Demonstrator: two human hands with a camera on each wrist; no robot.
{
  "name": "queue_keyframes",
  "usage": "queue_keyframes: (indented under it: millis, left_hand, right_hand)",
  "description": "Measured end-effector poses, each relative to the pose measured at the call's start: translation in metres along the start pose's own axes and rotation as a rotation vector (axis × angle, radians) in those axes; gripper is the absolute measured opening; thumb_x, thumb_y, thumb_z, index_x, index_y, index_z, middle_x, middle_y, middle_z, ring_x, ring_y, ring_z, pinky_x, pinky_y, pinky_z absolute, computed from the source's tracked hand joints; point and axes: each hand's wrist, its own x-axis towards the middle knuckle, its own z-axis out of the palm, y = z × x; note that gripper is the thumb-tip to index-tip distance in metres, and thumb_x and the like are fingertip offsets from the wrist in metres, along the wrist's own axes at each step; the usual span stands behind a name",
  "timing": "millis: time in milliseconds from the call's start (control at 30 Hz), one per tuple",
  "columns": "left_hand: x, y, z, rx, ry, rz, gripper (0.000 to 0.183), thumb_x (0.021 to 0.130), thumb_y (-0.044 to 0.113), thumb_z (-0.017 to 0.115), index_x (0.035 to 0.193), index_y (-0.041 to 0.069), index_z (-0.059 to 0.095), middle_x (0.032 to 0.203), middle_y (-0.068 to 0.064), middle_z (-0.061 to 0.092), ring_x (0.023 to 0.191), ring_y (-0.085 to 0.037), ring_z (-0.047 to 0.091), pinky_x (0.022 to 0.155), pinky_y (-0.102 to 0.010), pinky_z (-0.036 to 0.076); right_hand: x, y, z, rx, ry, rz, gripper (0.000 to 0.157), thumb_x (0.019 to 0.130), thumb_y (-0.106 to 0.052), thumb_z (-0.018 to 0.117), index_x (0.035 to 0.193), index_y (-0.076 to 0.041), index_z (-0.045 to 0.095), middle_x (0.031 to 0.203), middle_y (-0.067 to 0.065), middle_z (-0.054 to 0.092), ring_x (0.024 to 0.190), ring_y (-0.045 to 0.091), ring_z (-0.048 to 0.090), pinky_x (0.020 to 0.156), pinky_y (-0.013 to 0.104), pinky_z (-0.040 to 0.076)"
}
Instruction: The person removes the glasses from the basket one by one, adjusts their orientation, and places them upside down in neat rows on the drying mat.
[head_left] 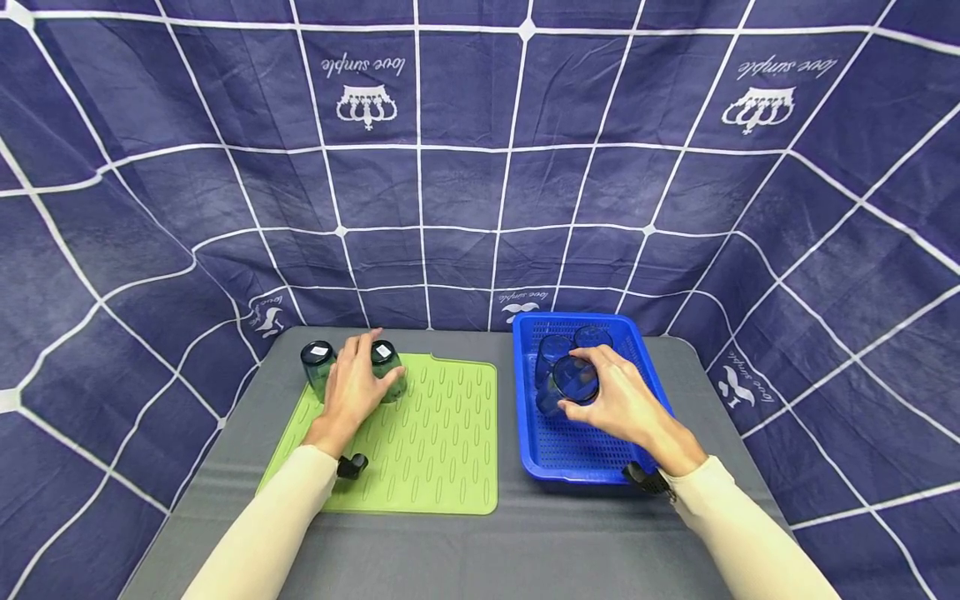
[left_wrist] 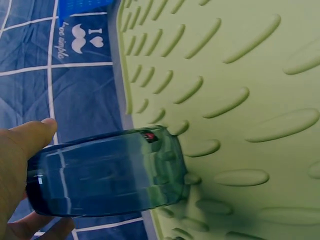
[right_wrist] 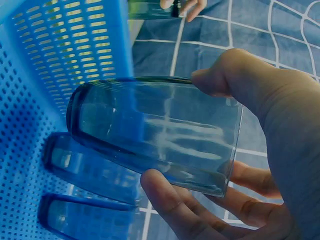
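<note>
Blue basket [head_left: 527,433] around clustered glasses [right_wrist: 95,167]

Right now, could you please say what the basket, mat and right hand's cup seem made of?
Basket: probably plastic, satiny, with moulded slots. Mat: likely silicone or rubber, matte, with raised ridges. Cup: glossy, see-through, likely glass, possibly plastic.

"love simple" lettering [head_left: 363,65] on the navy cloth [head_left: 465,192].
In the head view it stands upside down by 2 white crowns [head_left: 366,107]; the left wrist view adds "I" [left_wrist: 98,31] and a heart [left_wrist: 96,42]. White stickers [head_left: 382,351] on 2 greenish glasses [head_left: 318,379] are too small to read.
</note>
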Motion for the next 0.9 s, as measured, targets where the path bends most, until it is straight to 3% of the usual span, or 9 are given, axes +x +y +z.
queue_keyframes:
  millis: [200,500,700,900]
  left_hand:
    - [-0.001,0.008,-0.01,-0.003,0.024,0.016,0.09,0.098,0.039,0.095,0.173,0.018,0.051,0.162,-0.027,0.059,0.149,-0.053,0.059,0.118,-0.072,0.051]
    - [-0.007,0.024,-0.024,-0.029,0.121,0.091,0.085,0.096,0.039,0.097,0.168,0.018,0.057,0.16,-0.023,0.064,0.147,-0.052,0.061,0.121,-0.072,0.05]
    - [-0.014,0.036,-0.033,-0.056,0.194,0.16,0.081,0.094,0.037,0.1,0.162,0.016,0.063,0.154,-0.021,0.068,0.143,-0.051,0.065,0.119,-0.073,0.052]
    - [-0.02,0.05,-0.037,-0.089,0.255,0.243,0.076,0.094,0.037,0.1,0.159,0.013,0.067,0.149,-0.019,0.072,0.141,-0.048,0.068,0.116,-0.071,0.055]
  right_hand:
    - [0.0,-0.009,-0.009,0.003,0.061,-0.022,0.079,0.078,-0.032,0.103,0.144,-0.002,0.073,0.126,0.016,0.08,0.115,0.034,0.077,0.101,0.056,0.065]
    - [0.0,-0.019,-0.017,0.033,0.142,-0.035,0.08,0.077,-0.033,0.105,0.145,-0.006,0.074,0.128,0.015,0.081,0.112,0.031,0.077,0.093,0.052,0.064]
    - [-0.001,-0.022,-0.019,0.15,0.148,-0.017,0.077,0.079,-0.026,0.106,0.146,-0.006,0.074,0.128,0.015,0.079,0.105,0.027,0.081,0.085,0.041,0.074]
    - [-0.003,-0.026,-0.019,0.268,0.153,0.004,0.076,0.08,-0.018,0.107,0.147,-0.005,0.073,0.127,0.013,0.078,0.102,0.027,0.085,0.084,0.033,0.074]
